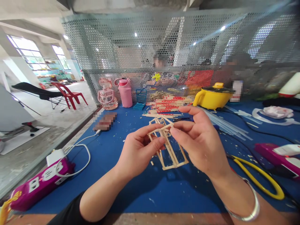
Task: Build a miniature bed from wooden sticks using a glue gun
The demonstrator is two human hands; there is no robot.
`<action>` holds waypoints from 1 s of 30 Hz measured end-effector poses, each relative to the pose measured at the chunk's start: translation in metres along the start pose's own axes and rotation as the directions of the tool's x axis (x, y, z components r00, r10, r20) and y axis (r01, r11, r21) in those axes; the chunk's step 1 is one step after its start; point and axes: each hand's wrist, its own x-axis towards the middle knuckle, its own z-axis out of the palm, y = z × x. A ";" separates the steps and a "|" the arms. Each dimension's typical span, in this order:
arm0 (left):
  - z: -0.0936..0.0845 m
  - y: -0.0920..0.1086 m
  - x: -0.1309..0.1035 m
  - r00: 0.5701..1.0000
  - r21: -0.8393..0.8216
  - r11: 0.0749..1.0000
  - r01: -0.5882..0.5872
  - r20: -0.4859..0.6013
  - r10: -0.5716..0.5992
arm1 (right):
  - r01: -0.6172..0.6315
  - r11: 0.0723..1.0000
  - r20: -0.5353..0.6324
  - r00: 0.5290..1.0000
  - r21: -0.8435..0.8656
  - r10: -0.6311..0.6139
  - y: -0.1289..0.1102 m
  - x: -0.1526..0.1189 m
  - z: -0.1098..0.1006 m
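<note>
A small open frame of thin wooden sticks (172, 153) is held up above the blue table mat, tilted, its far end pointing down toward me. My left hand (140, 148) grips its upper left part between thumb and fingers. On the upper right corner, my right hand (199, 140) pinches the frame with thumb and index finger, while another finger sticks out. Behind the hands lies a pile of wooden sticks with red wrappers (167, 104).
Yellow-handled pliers (260, 176) lie at the right, near clear glue sticks (227, 123) and a yellow pot (213, 97). At left are a purple power strip (42, 184), cable and phone (105, 121). Pink bottles (126, 93) stand before a mesh screen (131, 47); people sit behind.
</note>
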 end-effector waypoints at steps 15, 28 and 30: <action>-0.003 0.002 0.003 0.996 -0.054 0.998 0.032 -0.083 -0.037 | 0.029 0.832 -0.257 0.945 -0.555 -0.205 0.007 0.047 -0.067; -0.007 0.002 0.008 0.995 -0.135 0.991 0.020 -0.098 -0.033 | -0.134 0.075 -0.103 0.940 -0.988 0.324 0.097 0.082 -0.159; -0.008 0.002 0.009 0.994 -0.148 0.989 0.024 -0.101 -0.039 | -0.130 0.079 -0.105 0.959 -0.988 0.263 0.107 0.086 -0.164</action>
